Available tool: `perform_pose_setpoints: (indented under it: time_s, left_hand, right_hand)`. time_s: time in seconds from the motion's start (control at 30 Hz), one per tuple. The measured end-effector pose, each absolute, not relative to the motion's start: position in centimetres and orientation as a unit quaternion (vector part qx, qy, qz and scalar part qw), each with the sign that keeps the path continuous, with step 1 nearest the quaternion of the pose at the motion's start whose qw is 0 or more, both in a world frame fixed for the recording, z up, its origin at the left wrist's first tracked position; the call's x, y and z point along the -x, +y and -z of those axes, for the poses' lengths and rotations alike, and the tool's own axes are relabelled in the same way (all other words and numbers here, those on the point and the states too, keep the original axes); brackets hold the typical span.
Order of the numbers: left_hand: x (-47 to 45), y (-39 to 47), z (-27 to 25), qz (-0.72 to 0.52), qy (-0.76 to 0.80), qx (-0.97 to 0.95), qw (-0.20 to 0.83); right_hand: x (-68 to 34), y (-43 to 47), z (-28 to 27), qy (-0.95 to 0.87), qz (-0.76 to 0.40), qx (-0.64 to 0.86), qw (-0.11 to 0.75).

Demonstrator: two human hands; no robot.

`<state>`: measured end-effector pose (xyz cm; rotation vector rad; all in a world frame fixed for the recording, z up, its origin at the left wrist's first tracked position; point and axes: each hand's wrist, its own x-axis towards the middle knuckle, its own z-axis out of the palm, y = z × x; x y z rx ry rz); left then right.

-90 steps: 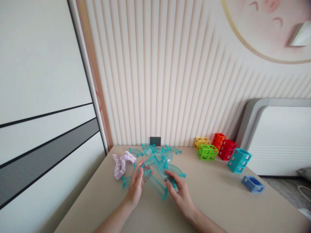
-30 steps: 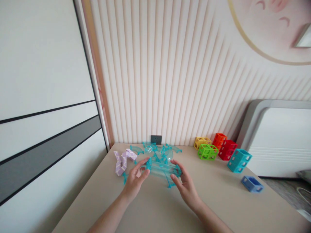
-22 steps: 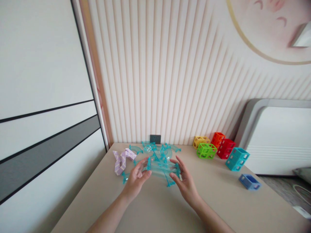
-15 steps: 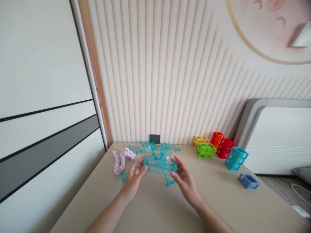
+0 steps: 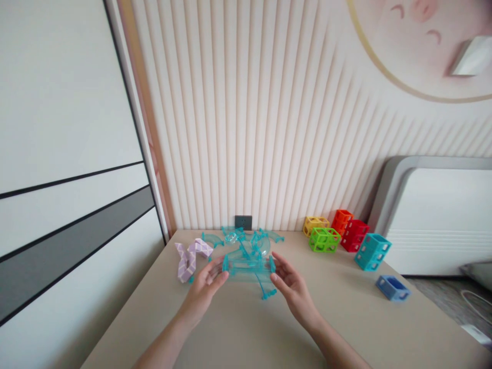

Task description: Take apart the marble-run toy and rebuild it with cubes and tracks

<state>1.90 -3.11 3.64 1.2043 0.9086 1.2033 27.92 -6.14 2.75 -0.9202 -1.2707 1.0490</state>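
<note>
Teal piece (image 5: 249, 267), pinched at one end by the left hand (image 5: 205, 288) and the other by the right hand (image 5: 292, 286), lay near loose parts (image 5: 254, 247); uneven grip could have tipped it onto them.

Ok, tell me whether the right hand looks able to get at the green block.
Probably yes: only tabletop shows between the right hand and the green block, though the hand would likely first have to release the clear teal piece.
</note>
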Motion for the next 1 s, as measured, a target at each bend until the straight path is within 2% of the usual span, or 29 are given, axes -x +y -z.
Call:
perform_pose_setpoints:
  time_s: [0.2, 0.33, 0.43, 0.8, 1.0]
  left_hand:
    - [3.4, -6.1, -1.3, -0.364, 0.419, -0.613, 0.562]
    - [5.4, -8.1, 1.6, -0.312, 0.495, -0.674, 0.451]
    - [5.8, -8.6, 3.0, -0.286, 0.519, -0.706, 0.388]
    - [6.1, -8.5, 5.7, -0.329, 0.503, -0.740, 0.302]
    - [6.2, -8.5, 5.9, -0.321, 0.496, -0.752, 0.292]
  right_hand:
    - [-29.4, -9.6, -0.7, -0.669, -0.370, 0.480, 0.430]
    - [-29.0, -11.5, 0.2, -0.705, -0.370, 0.509, 0.327]
    - [-28.3, -11.8, -0.2, -0.721, -0.380, 0.505, 0.285]
    - [-28.0, -11.6, -0.2, -0.750, -0.337, 0.511, 0.251]
    - [-30.1, -10.6, -2.6, -0.781, -0.180, 0.505, 0.322]
